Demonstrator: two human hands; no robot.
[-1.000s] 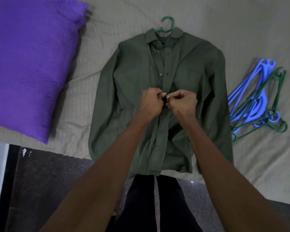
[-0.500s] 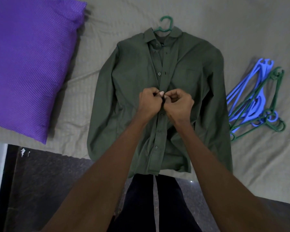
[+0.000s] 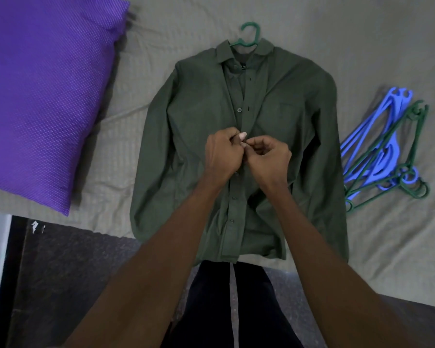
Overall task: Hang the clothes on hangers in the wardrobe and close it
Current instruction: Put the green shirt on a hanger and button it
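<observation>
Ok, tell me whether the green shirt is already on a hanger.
Yes: a green hanger hook sticks out above the collar of the green shirt lying on the bed.

Two bare, sleeveless forearms; dark trousers (image 3: 226, 310) on both legs below, no rings or watch.

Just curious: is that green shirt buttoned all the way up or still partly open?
Partly open. On the green shirt an unfastened button sits beside its empty buttonhole, above where both hands pinch the placket.
</observation>
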